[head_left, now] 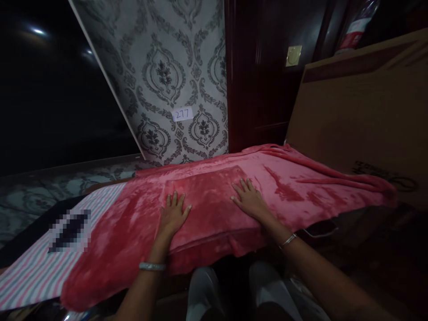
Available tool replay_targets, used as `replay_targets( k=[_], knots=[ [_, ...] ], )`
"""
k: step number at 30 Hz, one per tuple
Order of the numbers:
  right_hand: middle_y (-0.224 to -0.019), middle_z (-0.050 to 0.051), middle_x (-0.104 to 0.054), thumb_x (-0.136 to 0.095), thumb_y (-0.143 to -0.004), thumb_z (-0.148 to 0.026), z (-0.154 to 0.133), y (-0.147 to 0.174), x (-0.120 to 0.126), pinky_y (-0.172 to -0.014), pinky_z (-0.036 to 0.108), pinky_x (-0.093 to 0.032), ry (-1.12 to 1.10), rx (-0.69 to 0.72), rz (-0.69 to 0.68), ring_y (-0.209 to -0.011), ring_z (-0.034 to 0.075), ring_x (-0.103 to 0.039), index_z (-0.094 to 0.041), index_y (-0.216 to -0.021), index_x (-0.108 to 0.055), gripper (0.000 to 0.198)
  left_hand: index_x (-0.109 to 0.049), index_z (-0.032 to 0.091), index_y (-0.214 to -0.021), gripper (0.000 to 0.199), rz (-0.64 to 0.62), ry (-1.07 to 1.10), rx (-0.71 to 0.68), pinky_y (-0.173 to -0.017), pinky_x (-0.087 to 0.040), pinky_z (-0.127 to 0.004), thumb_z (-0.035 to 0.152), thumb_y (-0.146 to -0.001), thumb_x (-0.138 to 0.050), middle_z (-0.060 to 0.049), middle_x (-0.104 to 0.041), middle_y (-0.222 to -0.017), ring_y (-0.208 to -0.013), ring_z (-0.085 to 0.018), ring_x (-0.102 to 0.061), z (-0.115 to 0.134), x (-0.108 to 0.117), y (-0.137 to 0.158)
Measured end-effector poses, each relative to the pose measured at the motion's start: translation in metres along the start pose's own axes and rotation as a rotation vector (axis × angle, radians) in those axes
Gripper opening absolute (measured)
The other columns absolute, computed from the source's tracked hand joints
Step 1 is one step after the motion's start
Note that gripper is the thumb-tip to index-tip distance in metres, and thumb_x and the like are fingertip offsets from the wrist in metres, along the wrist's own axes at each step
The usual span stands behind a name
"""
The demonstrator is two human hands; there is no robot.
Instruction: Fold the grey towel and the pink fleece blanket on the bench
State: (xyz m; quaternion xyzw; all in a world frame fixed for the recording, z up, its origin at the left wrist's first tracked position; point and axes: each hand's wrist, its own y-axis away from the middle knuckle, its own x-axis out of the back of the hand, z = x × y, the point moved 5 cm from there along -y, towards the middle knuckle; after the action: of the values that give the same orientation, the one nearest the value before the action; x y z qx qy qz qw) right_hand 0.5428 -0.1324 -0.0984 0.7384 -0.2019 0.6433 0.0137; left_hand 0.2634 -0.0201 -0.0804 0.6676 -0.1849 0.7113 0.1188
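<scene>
Blanket (214,209) lies on striped sheet (40,267), before cardboard (361,116).

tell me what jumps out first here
The red blanket fills the middle, with the left hand and right hand lying flat on a folded patch of it. A striped cloth shows at lower left, and a paper tag reading 277 sits on the patterned wall behind.

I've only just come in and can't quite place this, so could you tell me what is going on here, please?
A person is pressing both hands flat on a red fleece blanket spread over a surface. The left hand and right hand lie palm down, fingers spread, on a raised rectangular patch of the blanket, which looks like a folded layer. A pink and white striped cloth shows from under the blanket's left end. A cardboard sheet leans at the right, and patterned wallpaper with a paper label is behind.
</scene>
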Motion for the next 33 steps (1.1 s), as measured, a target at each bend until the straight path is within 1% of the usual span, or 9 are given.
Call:
replay_targets(
  k=[4,12,16,19,23,26,29,31,33],
  knots=[
    [-0.167,0.012,-0.025,-0.046,-0.103,-0.050,0.000,0.001,0.002,-0.112,0.062,-0.039,-0.010,-0.011,-0.008,-0.155,0.037,-0.015,-0.026,-0.159,-0.040,0.061,-0.036,0.023,-0.159,0.065,0.014,0.008,-0.005,-0.115,-0.034,-0.068,0.052,-0.100,-0.037,-0.014,-0.017,-0.171,-0.157,-0.039,-0.013,-0.001,0.000,0.001],
    [-0.168,0.010,-0.022,-0.045,-0.103,-0.052,0.000,0.001,0.004,-0.112,0.061,-0.039,-0.045,-0.020,-0.035,-0.156,0.036,-0.014,-0.028,-0.159,-0.039,0.062,-0.033,0.023,-0.160,0.066,-0.021,0.033,0.005,-0.116,-0.032,-0.069,0.052,-0.100,-0.036,-0.012,-0.013,-0.171,-0.158,-0.038,-0.009,-0.001,0.002,-0.001],
    [-0.169,0.010,-0.021,-0.042,-0.103,-0.053,0.000,0.000,0.004,-0.113,0.061,-0.037,-0.046,-0.018,-0.050,-0.157,0.036,-0.011,-0.027,-0.160,-0.037,0.063,-0.034,0.024,-0.160,0.066,-0.046,0.061,-0.008,-0.118,-0.027,-0.069,0.050,-0.100,-0.038,-0.012,-0.014,-0.171,-0.158,-0.037,-0.009,-0.003,0.006,0.001],
    [-0.169,0.010,-0.019,-0.042,-0.103,-0.053,0.003,-0.003,0.004,-0.114,0.062,-0.036,-0.071,-0.011,-0.084,-0.157,0.036,-0.011,-0.026,-0.161,-0.036,0.064,-0.035,0.023,-0.159,0.063,-0.048,0.082,-0.014,-0.120,-0.023,-0.069,0.046,-0.101,-0.038,-0.012,-0.018,-0.170,-0.158,-0.036,-0.012,-0.010,0.006,0.012],
    [-0.169,0.009,-0.020,-0.044,-0.102,-0.053,0.017,-0.004,-0.003,-0.113,0.064,-0.037,-0.149,0.007,-0.135,-0.156,0.038,-0.014,-0.027,-0.160,-0.037,0.064,-0.045,0.019,-0.154,0.059,0.040,0.122,-0.074,-0.120,-0.032,-0.061,0.043,-0.101,-0.038,-0.014,-0.031,-0.166,-0.155,-0.036,-0.024,-0.033,-0.004,0.042],
    [-0.166,0.012,-0.030,-0.046,-0.101,-0.052,0.032,0.008,-0.009,-0.118,0.063,-0.031,-0.209,0.114,-0.041,-0.154,0.037,-0.020,-0.024,-0.156,-0.047,0.061,-0.054,0.018,-0.148,0.056,0.193,0.134,-0.174,-0.118,-0.038,-0.057,0.042,-0.100,-0.042,-0.016,-0.044,-0.159,-0.151,-0.035,-0.034,-0.049,-0.013,0.072],
    [-0.160,0.014,-0.041,-0.042,-0.103,-0.048,0.043,0.037,-0.012,-0.122,0.059,-0.027,-0.236,0.251,0.123,-0.154,0.032,-0.023,-0.021,-0.151,-0.053,0.056,-0.053,0.018,-0.148,0.058,0.315,0.100,-0.280,-0.116,-0.040,-0.057,0.044,-0.096,-0.050,-0.017,-0.045,-0.158,-0.149,-0.035,-0.037,-0.056,-0.020,0.100],
    [-0.159,0.013,-0.041,-0.043,-0.103,-0.049,0.046,0.060,-0.013,-0.122,0.058,-0.029,-0.231,0.296,0.196,-0.155,0.031,-0.022,-0.021,-0.150,-0.054,0.056,-0.052,0.017,-0.148,0.060,0.360,0.088,-0.340,-0.114,-0.042,-0.057,0.043,-0.094,-0.053,-0.018,-0.045,-0.158,-0.148,-0.036,-0.039,-0.055,-0.023,0.111],
    [-0.162,0.012,-0.037,-0.049,-0.100,-0.051,0.048,0.081,-0.014,-0.120,0.059,-0.030,-0.213,0.324,0.232,-0.155,0.032,-0.019,-0.024,-0.152,-0.051,0.059,-0.053,0.015,-0.148,0.059,0.386,0.097,-0.368,-0.113,-0.044,-0.055,0.039,-0.094,-0.051,-0.019,-0.049,-0.155,-0.145,-0.035,-0.043,-0.054,-0.024,0.115]
  ],
)
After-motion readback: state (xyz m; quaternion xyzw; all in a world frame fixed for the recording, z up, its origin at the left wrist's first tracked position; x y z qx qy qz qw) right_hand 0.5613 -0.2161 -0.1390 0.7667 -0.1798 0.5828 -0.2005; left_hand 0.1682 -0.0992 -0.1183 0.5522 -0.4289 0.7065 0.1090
